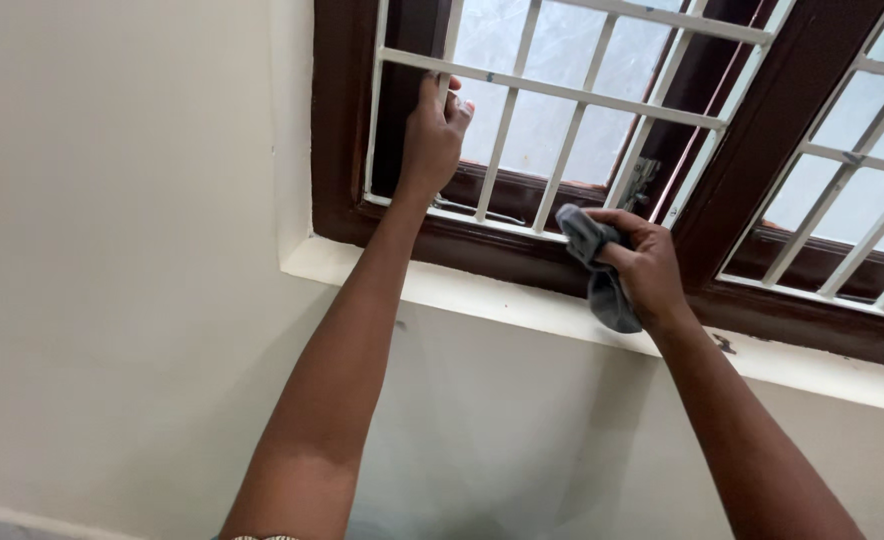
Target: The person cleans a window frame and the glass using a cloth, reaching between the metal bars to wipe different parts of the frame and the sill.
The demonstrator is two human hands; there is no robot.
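My left hand [434,135] is raised to the white metal window grille [562,95] and its fingers are closed around a vertical bar near the grille's left side. My right hand [647,268] grips a grey cloth [602,270], bunched up, with one end hanging down over the sill. The cloth rests against the lower rail of the grille, at the dark brown wooden window frame [492,245]. Frosted glass shows behind the bars.
A cream sill ledge [482,300] runs under the window, with a plain cream wall [112,250] below and to the left. A second grilled pane [852,180] lies to the right past a thick brown post. A metal latch [642,180] sits behind the bars.
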